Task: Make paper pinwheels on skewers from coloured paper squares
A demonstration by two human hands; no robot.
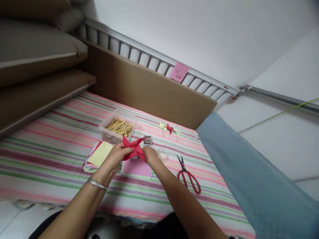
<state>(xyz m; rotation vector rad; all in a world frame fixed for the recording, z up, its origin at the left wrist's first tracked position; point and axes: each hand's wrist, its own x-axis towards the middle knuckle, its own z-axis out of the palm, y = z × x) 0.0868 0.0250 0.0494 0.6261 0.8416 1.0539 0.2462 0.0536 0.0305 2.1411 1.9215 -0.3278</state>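
I've got the red paper pinwheel [137, 146] pinched in my left hand [118, 155]; right hand [150, 155] grip hidden, can't tell. Likely featherlight, creases easily; hold folded centre.

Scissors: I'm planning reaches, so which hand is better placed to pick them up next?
Probably the right hand: it is nearer the scissors, while the left hand pinches the red pinwheel farther off.

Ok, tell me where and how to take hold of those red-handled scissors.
Take the red-handled scissors by the handle loops, coming from the person's side, probably with the right hand, which is nearer. They lie flat, loops toward the person and pointed blades facing away, so this should keep fingers off the edges.
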